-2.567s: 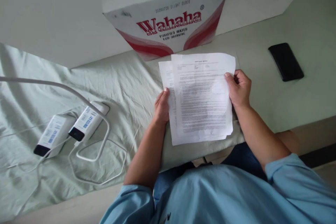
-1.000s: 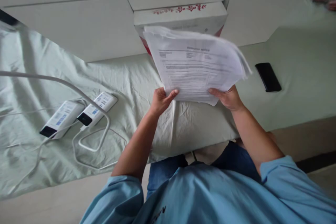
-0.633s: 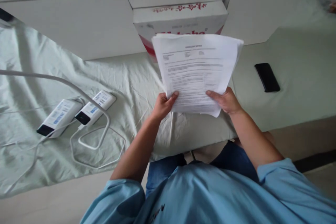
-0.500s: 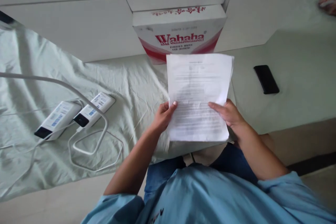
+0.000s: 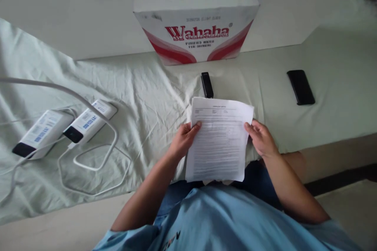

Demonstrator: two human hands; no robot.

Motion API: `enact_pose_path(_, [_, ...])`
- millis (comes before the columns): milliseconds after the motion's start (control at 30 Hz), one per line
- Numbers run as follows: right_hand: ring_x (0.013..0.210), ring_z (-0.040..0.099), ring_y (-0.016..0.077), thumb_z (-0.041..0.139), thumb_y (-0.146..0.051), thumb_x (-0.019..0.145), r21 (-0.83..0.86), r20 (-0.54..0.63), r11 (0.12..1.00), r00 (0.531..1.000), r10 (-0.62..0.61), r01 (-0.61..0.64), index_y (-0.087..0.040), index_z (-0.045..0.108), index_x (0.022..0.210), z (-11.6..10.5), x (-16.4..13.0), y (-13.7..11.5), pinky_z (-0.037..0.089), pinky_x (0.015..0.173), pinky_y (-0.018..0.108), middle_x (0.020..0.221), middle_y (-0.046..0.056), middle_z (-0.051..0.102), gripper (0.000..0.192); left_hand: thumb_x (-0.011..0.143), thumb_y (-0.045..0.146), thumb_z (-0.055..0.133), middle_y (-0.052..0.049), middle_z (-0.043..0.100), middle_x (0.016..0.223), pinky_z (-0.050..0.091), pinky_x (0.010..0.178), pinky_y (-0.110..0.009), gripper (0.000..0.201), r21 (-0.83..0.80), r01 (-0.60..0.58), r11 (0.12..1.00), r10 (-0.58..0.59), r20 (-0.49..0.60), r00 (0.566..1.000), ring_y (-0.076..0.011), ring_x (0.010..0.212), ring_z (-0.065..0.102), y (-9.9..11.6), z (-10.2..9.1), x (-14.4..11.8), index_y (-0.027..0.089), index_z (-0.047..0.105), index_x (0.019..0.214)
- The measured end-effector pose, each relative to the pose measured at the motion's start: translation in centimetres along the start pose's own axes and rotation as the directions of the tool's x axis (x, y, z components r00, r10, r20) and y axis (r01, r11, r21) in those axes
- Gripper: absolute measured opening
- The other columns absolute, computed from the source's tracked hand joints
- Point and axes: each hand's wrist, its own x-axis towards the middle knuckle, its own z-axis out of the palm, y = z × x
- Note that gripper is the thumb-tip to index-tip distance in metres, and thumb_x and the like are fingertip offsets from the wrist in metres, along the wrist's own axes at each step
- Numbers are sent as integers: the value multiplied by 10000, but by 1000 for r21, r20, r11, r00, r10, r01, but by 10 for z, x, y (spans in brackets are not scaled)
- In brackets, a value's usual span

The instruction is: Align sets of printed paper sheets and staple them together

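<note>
Both hands are gripping one stack of printed papers [image 5: 219, 141] by its side edges: the left hand [image 5: 183, 141] is pinching the left edge with its thumb lying on the top sheet, and the right hand [image 5: 261, 139] is pinching the right edge the same way. How many sheets are in the stack cannot be told. It is sitting at the near edge of the bed [image 5: 147, 98], with its lower end hanging over the person's lap. Its long axis is running away from the person, tilted slightly to the right, and the heading line is pointing toward the Wahaha water carton [image 5: 196, 23] at the wall.

Counting the rest: one small black device [image 5: 207, 84] is lying just beyond the top edge of the papers, not touching them; one black phone [image 5: 301, 86] is resting well off to the right; two white power banks [image 5: 63, 127] are lying side by side on the left, with white cables [image 5: 97, 160] looping around them.

Bare wrinkled sheet is showing between the papers and the power banks, and smoother bare sheet between the right hand and the phone. Ahead, the gap between the papers and the carton is being narrowed by the black device.
</note>
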Motion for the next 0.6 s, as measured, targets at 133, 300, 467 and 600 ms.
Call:
enact_pose_path(133, [828,728,229,824,-723,890,-31,-151,993,982,-117,114,-268,770,884,4,28,1,605,811,370,852,24,791,458,777,813,885,-110,797,711,584,561,-312,651,42,25,999,-25,16,1000,-233,600,746,-3,-2,-2,164,835,800])
enact_pose_path(300, [695,635,203,771,-765,900,-157,-167,981,976,-139,113,-259,742,824,9,40,6,528,636,328,683,4,666,512,802,696,936,-118,836,837,632,650,-328,548,-41,-28,999,29,32,999,-255,708,795,8,-7,8,174,855,947])
enact_pose_path(467, [602,506,163,743,-795,899,-258,-96,960,986,-136,108,-245,636,734,8,41,5,414,541,300,616,-15,563,584,766,498,1007,-102,831,1350,639,757,-312,654,-198,-200,959,214,52,975,-251,980,815,32,-10,33,313,801,1358])
enact_pose_path(600, [603,419,141,696,-768,946,-344,-82,930,983,-165,127,-252,549,731,5,42,6,356,551,290,616,-41,475,578,784,484,980,-125,852,1266,606,739,-297,327,-134,-210,968,222,75,972,-226,930,792,32,-8,48,220,881,950])
